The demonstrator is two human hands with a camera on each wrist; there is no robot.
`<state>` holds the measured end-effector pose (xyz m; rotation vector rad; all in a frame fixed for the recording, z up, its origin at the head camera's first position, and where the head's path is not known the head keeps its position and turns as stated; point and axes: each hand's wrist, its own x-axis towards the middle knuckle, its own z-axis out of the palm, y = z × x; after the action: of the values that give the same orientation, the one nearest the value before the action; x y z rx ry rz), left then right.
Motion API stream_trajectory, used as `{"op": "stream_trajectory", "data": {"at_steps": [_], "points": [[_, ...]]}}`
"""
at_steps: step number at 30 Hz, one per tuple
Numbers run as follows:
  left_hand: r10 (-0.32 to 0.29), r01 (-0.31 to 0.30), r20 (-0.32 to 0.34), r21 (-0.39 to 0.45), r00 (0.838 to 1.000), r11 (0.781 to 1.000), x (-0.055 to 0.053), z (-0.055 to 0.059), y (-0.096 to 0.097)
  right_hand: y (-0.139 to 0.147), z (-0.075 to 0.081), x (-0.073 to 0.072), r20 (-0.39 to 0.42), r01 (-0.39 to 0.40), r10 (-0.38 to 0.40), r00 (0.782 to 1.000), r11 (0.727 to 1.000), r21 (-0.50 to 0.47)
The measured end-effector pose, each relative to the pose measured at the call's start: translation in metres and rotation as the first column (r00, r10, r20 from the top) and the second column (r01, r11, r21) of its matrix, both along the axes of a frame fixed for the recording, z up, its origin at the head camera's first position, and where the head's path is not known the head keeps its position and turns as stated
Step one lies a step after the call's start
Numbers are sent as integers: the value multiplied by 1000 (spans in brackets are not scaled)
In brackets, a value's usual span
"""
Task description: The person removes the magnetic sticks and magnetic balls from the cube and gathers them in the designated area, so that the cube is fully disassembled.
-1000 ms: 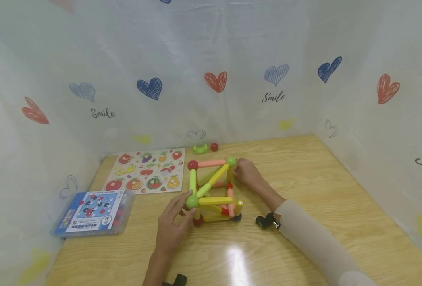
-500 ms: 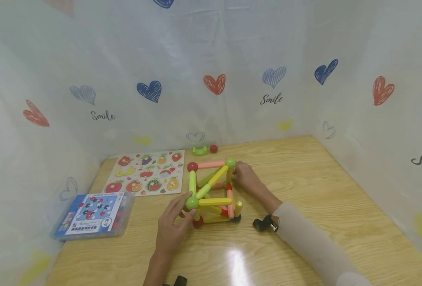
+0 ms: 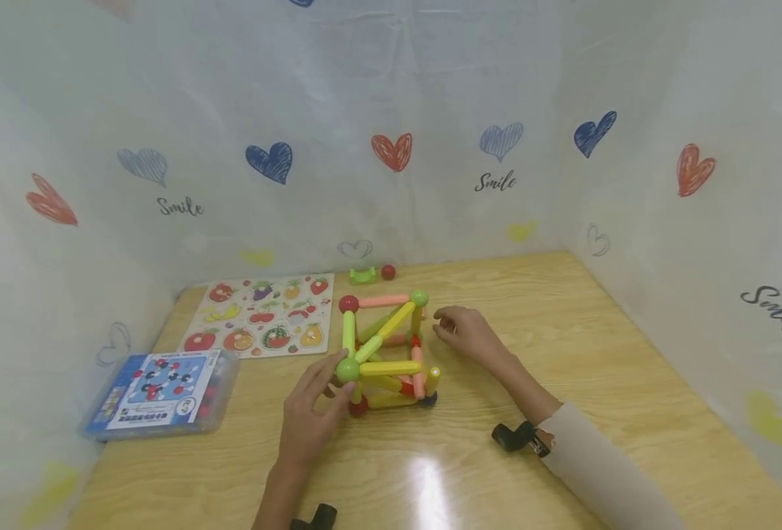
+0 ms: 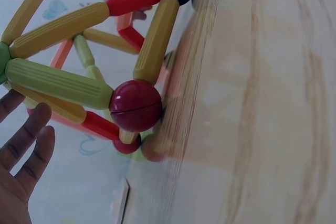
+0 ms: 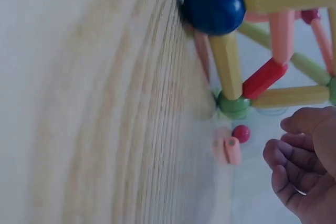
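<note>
A cube-like frame of magnetic rods (image 3: 391, 367) and balls stands mid-table, with yellow, green, pink and red rods. My left hand (image 3: 307, 419) holds the green ball (image 3: 347, 369) at its near upper left corner, thumb below and fingers at the side. In the left wrist view a dark red ball (image 4: 135, 106) sits at a lower corner, beyond the spread fingertips (image 4: 39, 114). My right hand (image 3: 473, 335) is just right of the frame, loosely curled and holding nothing. The right wrist view shows a dark blue ball (image 5: 214, 6) at a lower corner.
A fruit puzzle board (image 3: 258, 316) lies back left, with a clear-lidded box (image 3: 159, 394) in front of it. A green curved piece (image 3: 362, 276) and a loose red ball (image 3: 388, 272) sit by the back edge. A printed curtain (image 3: 430, 88) surrounds the table.
My right hand has let go of the frame's far right side and drawn back slightly right. My left hand stays on the green ball.
</note>
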<state>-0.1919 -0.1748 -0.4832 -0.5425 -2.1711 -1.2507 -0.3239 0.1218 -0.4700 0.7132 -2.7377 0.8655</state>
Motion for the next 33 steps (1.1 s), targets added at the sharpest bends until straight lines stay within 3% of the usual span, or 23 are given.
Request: {"op": "stream_trajectory", "data": {"at_steps": [3, 7, 10, 15, 24, 27, 33], "points": [[0, 0, 1, 0, 1000, 1000, 0, -1, -1, 2, 4, 17, 34, -39, 41, 999, 997, -60], [3, -3, -9, -1, 1000, 1000, -1, 0, -2, 0, 5, 34, 168, -66, 97, 981, 981, -183], [5, -5, -12, 2, 1000, 1000, -1, 0, -2, -2, 2, 43, 300, -44, 126, 945, 963, -266], [-1, 1, -17, 4, 1000, 1000, -2, 0, -2, -6, -8, 50, 472, 41, 161, 867, 920, -389], [2, -3, -22, -3, 1000, 1000, -1, -1, -1, -14, -11, 55, 585, 166, 254, 770, 806, -568], [4, -4, -20, -6, 1000, 1000, -1, 0, -1, -15, -7, 55, 582, 182, 268, 768, 779, -600], [5, -5, -1, 0, 1000, 1000, -1, 0, -1, -15, 1, 52, 527, 178, 243, 814, 760, -625]]}}
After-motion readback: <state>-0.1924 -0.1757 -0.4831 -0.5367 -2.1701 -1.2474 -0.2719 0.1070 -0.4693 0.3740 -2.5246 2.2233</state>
